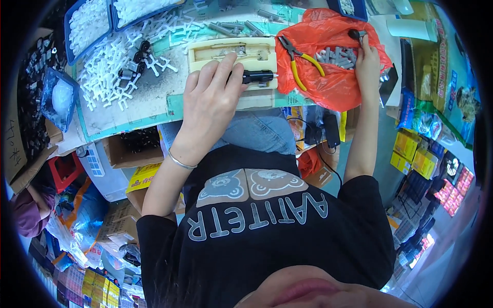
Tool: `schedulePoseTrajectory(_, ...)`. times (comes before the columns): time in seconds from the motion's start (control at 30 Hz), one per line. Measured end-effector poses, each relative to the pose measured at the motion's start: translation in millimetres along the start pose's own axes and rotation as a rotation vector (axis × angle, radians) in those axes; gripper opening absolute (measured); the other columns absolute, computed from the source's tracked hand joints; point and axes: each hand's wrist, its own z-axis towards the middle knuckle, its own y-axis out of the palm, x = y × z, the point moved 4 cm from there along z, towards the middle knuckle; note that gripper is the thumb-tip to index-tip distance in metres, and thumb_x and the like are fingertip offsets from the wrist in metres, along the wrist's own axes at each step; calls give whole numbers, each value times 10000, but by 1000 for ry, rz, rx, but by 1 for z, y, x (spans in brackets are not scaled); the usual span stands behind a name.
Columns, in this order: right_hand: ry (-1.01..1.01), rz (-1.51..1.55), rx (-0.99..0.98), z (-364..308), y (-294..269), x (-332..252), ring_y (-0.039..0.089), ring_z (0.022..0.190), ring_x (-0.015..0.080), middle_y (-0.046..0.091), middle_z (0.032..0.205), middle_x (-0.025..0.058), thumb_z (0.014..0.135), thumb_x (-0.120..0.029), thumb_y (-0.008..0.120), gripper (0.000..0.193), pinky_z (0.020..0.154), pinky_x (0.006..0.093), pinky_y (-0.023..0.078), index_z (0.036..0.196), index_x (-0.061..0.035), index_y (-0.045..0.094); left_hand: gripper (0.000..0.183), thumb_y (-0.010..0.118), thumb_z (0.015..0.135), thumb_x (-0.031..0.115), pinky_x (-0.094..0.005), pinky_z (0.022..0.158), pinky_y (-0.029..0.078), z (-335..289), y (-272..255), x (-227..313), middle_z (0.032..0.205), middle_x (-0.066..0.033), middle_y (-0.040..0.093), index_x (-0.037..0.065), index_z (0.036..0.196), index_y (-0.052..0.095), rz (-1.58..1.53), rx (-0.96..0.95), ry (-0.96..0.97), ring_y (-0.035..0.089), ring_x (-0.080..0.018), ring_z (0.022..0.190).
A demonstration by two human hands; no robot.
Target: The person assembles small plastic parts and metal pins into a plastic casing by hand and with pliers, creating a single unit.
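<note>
Gripped black cylinder in left fingers over cream tray, ideally level, and pinched dark round piece in right fingers.

Green-edged worktable; red stool at left; grey floor right

bag red | pliers dark — handles yellow | tray cream | tool black | tubes grey | pieces white

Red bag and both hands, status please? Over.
Left hand at black cylinder, over cream tray. Right hand over red bag, holding small dark piece. Yellow-handled pliers lie on bag's left side, between hands.
</note>
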Motion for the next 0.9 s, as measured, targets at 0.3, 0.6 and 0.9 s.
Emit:
schedulePoseTrajectory(0.3,-322,258,-277,-30,-45,-128,560,894,316,570,908,155,785,-141,627,164,797,389,458,844,8,590,338,603,891,133,-366,879,422,-3,0,-16,1092,-125,575,9,1185,492,-635,95,-321,571,-284,952)
schedulePoseTrajectory(0.6,-131,972,-607,-33,-72,-138,563,949,245,579,921,157,803,-177,539,231,847,400,416,827,51,572,360,457,989,252,-268,792,483,-18,-2,-20,1066,-72,558,29,1270,440,-1610,-98,-734,613,-139,831)
schedulePoseTrajectory(0.9,54,2025,-1275,-89,-65,-203,503,1069,295,487,1141,159,714,-310,640,340,996,416,326,658,-16,478,284,570,936,152,-237,759,479,-25,-10,-13,1029,-53,647,3,1177,582,-1469,193,-683,582,-98,806)
